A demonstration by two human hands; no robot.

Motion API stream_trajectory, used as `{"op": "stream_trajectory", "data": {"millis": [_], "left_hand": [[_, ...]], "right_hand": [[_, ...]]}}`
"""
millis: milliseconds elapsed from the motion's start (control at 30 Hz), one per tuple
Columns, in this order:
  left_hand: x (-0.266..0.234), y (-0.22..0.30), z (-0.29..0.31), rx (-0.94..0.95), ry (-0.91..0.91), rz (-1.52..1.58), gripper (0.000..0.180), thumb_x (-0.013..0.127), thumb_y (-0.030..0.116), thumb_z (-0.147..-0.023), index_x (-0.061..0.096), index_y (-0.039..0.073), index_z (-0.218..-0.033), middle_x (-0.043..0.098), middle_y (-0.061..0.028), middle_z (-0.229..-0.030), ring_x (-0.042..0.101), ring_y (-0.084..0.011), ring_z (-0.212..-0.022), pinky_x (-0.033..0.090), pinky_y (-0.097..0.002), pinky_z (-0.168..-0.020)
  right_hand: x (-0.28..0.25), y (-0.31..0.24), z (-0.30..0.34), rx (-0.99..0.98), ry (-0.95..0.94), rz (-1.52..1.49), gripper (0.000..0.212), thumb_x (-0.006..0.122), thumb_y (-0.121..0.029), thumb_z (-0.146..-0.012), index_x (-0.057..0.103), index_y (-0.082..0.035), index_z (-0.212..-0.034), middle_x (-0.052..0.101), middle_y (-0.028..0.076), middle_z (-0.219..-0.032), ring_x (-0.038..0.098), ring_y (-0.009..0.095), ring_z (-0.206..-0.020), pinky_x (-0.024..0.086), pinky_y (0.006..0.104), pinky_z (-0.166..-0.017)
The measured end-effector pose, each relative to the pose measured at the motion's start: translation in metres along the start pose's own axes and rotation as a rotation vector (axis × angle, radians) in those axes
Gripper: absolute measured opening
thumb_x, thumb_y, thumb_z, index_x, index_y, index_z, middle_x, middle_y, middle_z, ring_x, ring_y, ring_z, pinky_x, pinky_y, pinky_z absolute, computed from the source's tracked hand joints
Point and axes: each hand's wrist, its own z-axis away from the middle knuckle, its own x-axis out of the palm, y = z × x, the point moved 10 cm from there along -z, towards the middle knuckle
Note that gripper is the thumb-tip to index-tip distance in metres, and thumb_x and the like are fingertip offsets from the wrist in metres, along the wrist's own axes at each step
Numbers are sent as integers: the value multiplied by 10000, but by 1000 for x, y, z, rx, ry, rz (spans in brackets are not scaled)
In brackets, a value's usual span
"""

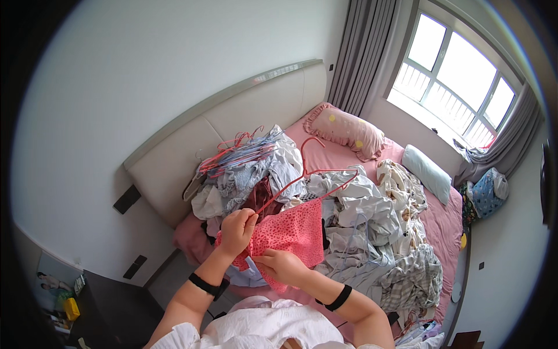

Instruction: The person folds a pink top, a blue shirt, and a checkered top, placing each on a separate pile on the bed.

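Observation:
A red clothes hanger (283, 190) is tilted in front of me, its hook pointing up and away. My left hand (237, 234) is closed round one end of this hanger, next to the edge of a pink garment with small dark red spots (296, 232). The garment hangs below the hanger, and part of the hanger's right arm is bare. Lower down, my right hand (283, 267) pinches the near part of the spotted garment, beside a small pale strip (252, 266) that looks like a label. The fingertips of both hands are partly hidden.
Behind the garment, a bed with a pink sheet (433, 218) bears a pile of pale clothes (366, 209). Several red and blue hangers (238, 152) lie on more clothes at the left. A frilled pink pillow (346, 131) and a pale blue pillow (427, 173) lie farther back.

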Motion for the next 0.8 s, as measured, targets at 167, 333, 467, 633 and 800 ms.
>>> {"op": "stream_trajectory", "data": {"millis": [167,333,467,633,800], "left_hand": [[-16,-3,15,52,44,-77,102,553,130,-883,526,34,-865,534,-136,-618,543,-323,-554,394,-381,-491],[-34,-21,27,20,18,-95,109,538,132,-896,520,28,-869,563,-128,-674,544,-274,-544,403,-318,-492],[-36,-29,35,48,61,-103,99,528,118,-902,522,28,-864,520,-86,-609,506,-197,-489,393,-295,-479],[-54,-87,62,-325,91,26,141,436,132,-951,467,31,-857,466,-24,-564,444,-85,-469,357,-236,-449],[-80,-134,93,-504,86,-3,187,401,153,-968,444,47,-820,394,7,-525,379,-54,-432,325,-214,-426]], "right_hand": [[16,18,21,-34,-65,-390,237,588,-221,-822,642,-73,-999,618,89,-868,605,276,-747,499,350,-657],[-27,153,52,615,769,-562,245,694,-158,-790,629,-16,-979,572,27,-724,547,110,-651,454,241,-603],[-14,219,35,617,835,-662,225,682,-140,-800,612,13,-949,551,5,-688,514,96,-630,431,236,-574],[73,205,7,521,379,-652,185,655,-174,-813,627,-6,-886,584,68,-695,534,139,-615,439,278,-584],[151,259,58,858,452,-869,222,637,-219,-832,649,-21,-933,645,90,-810,599,144,-716,467,281,-646]]}}
